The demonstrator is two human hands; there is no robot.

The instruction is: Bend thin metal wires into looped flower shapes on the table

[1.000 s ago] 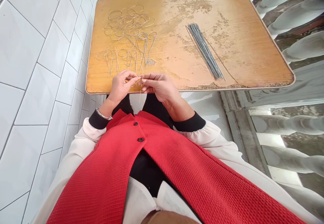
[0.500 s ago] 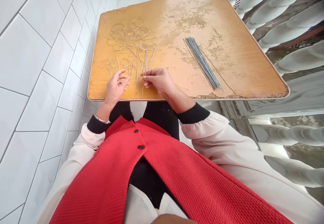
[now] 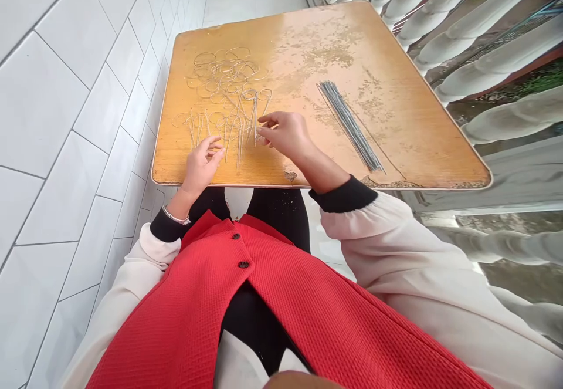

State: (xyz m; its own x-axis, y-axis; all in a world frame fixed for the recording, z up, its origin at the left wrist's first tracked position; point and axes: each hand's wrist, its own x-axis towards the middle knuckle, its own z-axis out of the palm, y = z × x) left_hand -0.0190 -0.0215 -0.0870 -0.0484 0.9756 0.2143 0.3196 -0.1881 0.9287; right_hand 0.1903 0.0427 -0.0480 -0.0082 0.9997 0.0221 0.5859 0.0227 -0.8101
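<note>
A wooden table (image 3: 308, 43), left half: your bent wires (image 3: 224, 107) lie heaped, their legs running toward the near edge. Your right hand (image 3: 285, 134), open and empty-looking, is nearest, just beside them; your left hand (image 3: 202, 166), half-curled, holds nothing visible.
</note>
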